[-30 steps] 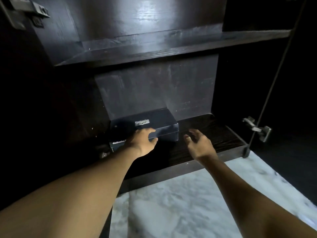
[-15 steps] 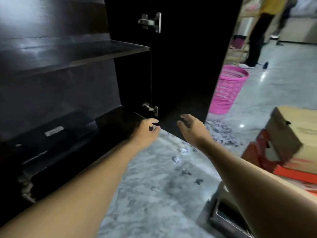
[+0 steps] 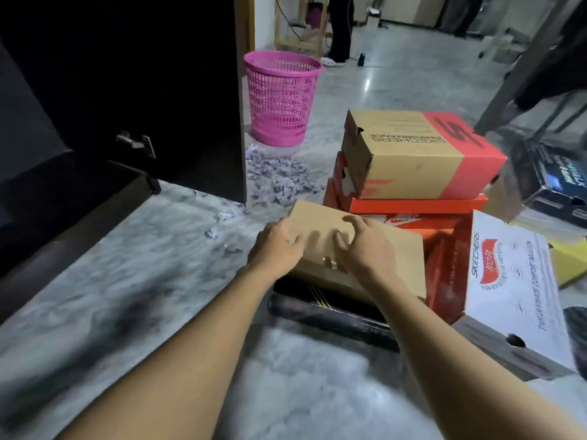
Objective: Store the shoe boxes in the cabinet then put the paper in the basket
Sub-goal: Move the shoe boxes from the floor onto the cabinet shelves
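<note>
Both hands are over a plain brown shoe box [image 3: 401,258] that lies on top of a flat black box [image 3: 327,308] on the marble floor [image 3: 152,312]. The left hand [image 3: 279,246] sits at the box's left edge with its fingers bent. Motion blur hides whether they have closed on the cardboard, so I cannot tell if it has a hold. The right hand [image 3: 365,249] is spread wide over the lid, fingers crooked like a claw, gripping nothing.

Just behind this box a brown-and-red Skechers box [image 3: 422,154] rests on an orange Nike box [image 3: 416,206]. A white Skechers box [image 3: 514,281] lies tilted to the right, and a dark box [image 3: 556,182] is beyond it.

The cabinet [image 3: 79,192] stands open at the left, dark inside, and its door [image 3: 190,90] is swung out (a metal hinge [image 3: 136,144] shows on it). Past the door's edge stands the pink basket [image 3: 281,100], with a heap of crumpled paper [image 3: 276,177] on the floor in front of it. A few stray scraps [image 3: 222,222] lie between the heap and the hands. A person's legs [image 3: 340,27] show far back.
</note>
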